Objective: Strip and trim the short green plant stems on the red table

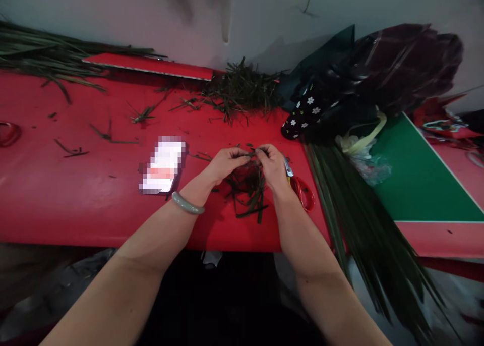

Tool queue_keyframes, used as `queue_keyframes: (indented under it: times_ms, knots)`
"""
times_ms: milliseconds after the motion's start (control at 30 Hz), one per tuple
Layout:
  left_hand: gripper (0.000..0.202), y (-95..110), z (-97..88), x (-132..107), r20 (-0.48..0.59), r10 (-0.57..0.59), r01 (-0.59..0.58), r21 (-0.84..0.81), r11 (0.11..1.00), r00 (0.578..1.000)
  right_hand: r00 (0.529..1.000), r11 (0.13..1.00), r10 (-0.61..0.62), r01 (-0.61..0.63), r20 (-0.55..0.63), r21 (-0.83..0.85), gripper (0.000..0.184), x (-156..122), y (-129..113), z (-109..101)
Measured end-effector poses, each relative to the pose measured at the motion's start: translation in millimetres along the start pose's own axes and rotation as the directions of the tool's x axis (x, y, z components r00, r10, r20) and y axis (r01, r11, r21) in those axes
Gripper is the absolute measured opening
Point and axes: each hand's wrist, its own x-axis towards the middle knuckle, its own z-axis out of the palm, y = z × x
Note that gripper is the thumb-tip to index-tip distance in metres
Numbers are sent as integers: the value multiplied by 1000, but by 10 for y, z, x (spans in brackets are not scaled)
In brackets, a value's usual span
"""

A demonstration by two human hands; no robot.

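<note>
My left hand (228,163) and my right hand (271,164) meet above the red table, fingertips pinched close together. Between them is a small piece of dark green leaf strip (251,153), mostly covered by the fingers. Under the hands lies a loose heap of cut leaf scraps (249,194). Scissors with red handles (302,192) rest beside my right wrist, their blades partly hidden behind the hand. To the left of my left hand lies a phone (163,167) with its lit screen blurred out.
Bundled long leaves (351,215) hang over the front edge at right, near a green board (423,184). A pile of leaf pieces (245,89) lies at the back by dark plastic bags (401,68). More long leaves (45,51) lie back left. Another red handle (8,133) shows far left.
</note>
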Motion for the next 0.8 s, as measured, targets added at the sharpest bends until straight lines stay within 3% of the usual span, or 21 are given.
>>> queue_keyframes:
  times_ms: [300, 500, 667, 800]
  knots:
    - [22, -10, -30, 34, 33, -18, 18, -6, 1000, 999, 1000, 999, 17, -17, -2, 48, 12, 55, 59, -20]
    - [20, 22, -26, 34, -24, -111, 111, -25, 994, 994, 1000, 999, 11, -9, -27, 49, 11, 88, 110, -41]
    - [13, 22, -27, 29, 48, -164, 167, -55, 984, 985, 998, 998, 43, -41, -40, 54, 11, 70, 69, -37]
    - [11, 9, -18, 22, 40, -154, 156, -55, 986, 987, 997, 998, 63, -62, -36, 35, 12, 60, 45, -43]
